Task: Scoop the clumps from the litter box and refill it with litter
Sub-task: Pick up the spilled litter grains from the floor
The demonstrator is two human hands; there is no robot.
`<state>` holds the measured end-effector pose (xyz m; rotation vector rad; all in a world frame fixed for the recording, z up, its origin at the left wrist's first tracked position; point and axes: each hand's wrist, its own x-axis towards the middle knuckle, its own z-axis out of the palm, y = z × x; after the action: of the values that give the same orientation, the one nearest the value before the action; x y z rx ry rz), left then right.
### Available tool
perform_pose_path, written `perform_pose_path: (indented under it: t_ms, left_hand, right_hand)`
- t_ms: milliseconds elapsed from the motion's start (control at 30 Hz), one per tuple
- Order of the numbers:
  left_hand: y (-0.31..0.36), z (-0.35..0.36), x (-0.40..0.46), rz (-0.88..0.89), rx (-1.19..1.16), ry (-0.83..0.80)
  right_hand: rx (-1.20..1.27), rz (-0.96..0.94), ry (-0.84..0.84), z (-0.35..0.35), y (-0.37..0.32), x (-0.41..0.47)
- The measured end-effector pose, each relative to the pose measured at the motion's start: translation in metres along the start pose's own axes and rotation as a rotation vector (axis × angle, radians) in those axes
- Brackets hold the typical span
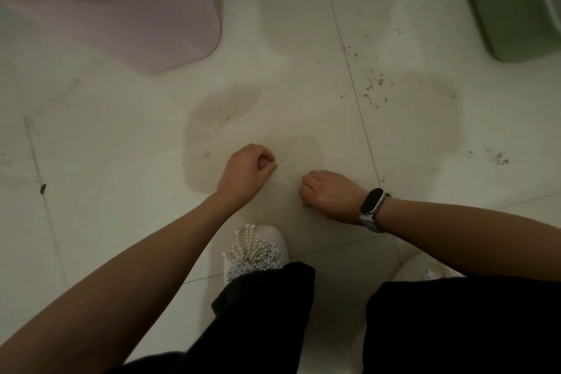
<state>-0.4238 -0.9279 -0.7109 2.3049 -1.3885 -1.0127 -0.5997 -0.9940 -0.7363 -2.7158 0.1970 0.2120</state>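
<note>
Both hands are low over the pale tiled floor (pixel 121 136), in the middle of the view. The left hand (pixel 247 170) has its fingers curled in, thumb against the forefinger as if pinching; whether anything is between them is too faint to tell. The right hand (pixel 329 194), with a dark smartwatch (pixel 374 205) on its wrist, is likewise curled with the knuckles turned down toward the floor, and what it grips, if anything, cannot be made out. The two hands are near each other but apart, with bare tile between them. Far and to the left stands a pink tub (pixel 158 21), only its near rounded corner and wall in view, its long side running left to right across the top of the frame; something blue and dark shows inside it at the far left edge. Far and to the right is the corner of a green bin (pixel 513 6), cut off by the frame. Both containers are well apart from the hands. Dark specks of scattered litter (pixel 375 89) lie on the tiles between the right hand and the green bin. Near the viewer, a white shoe (pixel 258 249) trimmed with pearl beads pokes out from black trousers (pixel 455 328).
</note>
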Motion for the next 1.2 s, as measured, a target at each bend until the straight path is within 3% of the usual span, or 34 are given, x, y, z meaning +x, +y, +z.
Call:
perform_pose_path:
  t_ms: [100, 233, 300, 533, 667, 767, 833, 1033, 1200]
  left_hand:
    - [0.001, 0.004, 0.008, 0.007, 0.005, -0.020]
    - [0.001, 0.009, 0.012, 0.020, 0.003, 0.005]
    - [0.002, 0.009, 0.012, 0.024, 0.000, 0.024]
    - [-0.001, 0.009, 0.009, 0.138, 0.102, -0.033]
    - [0.002, 0.010, 0.009, 0.099, 0.091, -0.038]
    - [0.012, 0.007, 0.012, -0.009, -0.053, 0.043]
    - [0.022, 0.006, 0.017, -0.041, -0.140, 0.081]
    - [0.049, 0.007, 0.028, 0.031, -0.126, 0.041]
    - [0.058, 0.004, 0.025, 0.005, -0.152, 0.050]
  right_hand:
    - [0.153, 0.126, -0.049, -0.008, -0.005, 0.002]
    - [0.723, 0.678, 0.090, -0.024, 0.006, 0.006]
    - [0.838, 0.821, 0.204, -0.031, 0.017, 0.007]
    - [1.135, 1.018, 0.393, -0.043, 0.042, 0.001]
    - [1.283, 1.114, 0.472, -0.049, 0.054, -0.007]
    - [1.419, 1.214, 0.577, -0.058, 0.071, -0.016]
    - [1.356, 1.259, 0.615, -0.063, 0.084, -0.024]
    - [0.712, 1.234, 0.504, -0.066, 0.113, -0.042]
    - [0.657, 1.168, 0.515, -0.070, 0.122, -0.036]
